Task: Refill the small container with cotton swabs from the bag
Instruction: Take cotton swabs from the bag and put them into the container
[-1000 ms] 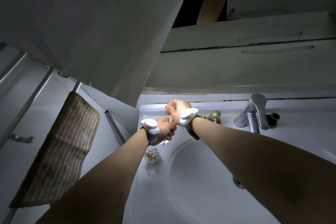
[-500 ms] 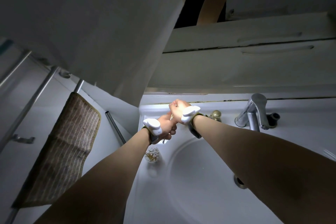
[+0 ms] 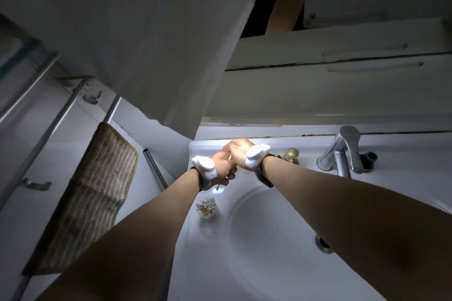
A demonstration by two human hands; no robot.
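Meeting knuckle to knuckle, both hands [image 3: 231, 161] curl above the sink [image 3: 269, 239].

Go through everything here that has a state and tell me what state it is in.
small container: upright, lid off, holding cotton swabs
left hand: gripping something thin, hard to identify
right hand: fingers curled, against the left hand
faucet: no water visible
towel: hanging on its rail
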